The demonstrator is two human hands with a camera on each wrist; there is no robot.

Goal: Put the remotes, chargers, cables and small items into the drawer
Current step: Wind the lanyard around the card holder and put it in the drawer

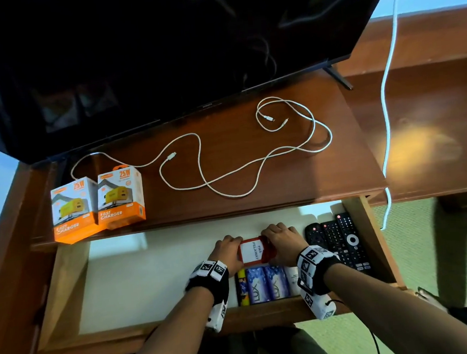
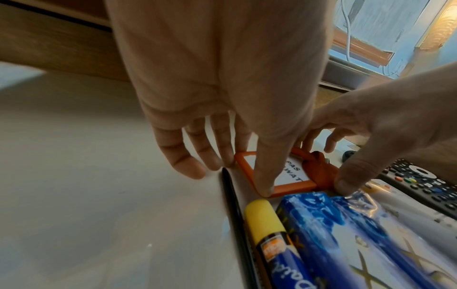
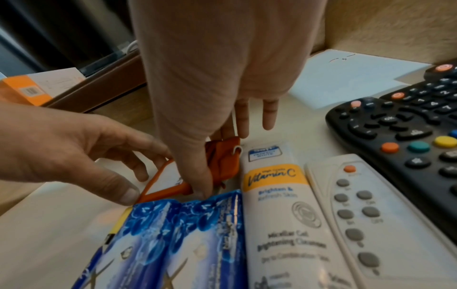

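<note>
An orange-red pass holder (image 1: pixel 252 251) with a white "PAS PELAWAT" card lies on the white floor of the open drawer (image 1: pixel 139 269). My left hand (image 1: pixel 228 250) holds its left side, thumb (image 2: pixel 264 183) pressing the frame's near corner. My right hand (image 1: pixel 282 242) grips the right side, where the folded orange strap (image 3: pixel 222 156) sits under its thumb. Black remotes (image 1: pixel 342 241) and a white remote (image 3: pixel 366 215) lie in the drawer's right end. Two orange charger boxes (image 1: pixel 98 202) and a loose white cable (image 1: pixel 225 160) rest on the desk top.
In front of the pass holder lie a yellow-capped marker (image 1: pixel 242 286), two blue soap packs (image 1: pixel 266 283) and a white tube (image 3: pixel 274 195). A black pen (image 2: pixel 235 215) lies left of the marker. A TV (image 1: pixel 163 57) stands behind the cable. Another white cable (image 1: pixel 388 110) hangs at the right.
</note>
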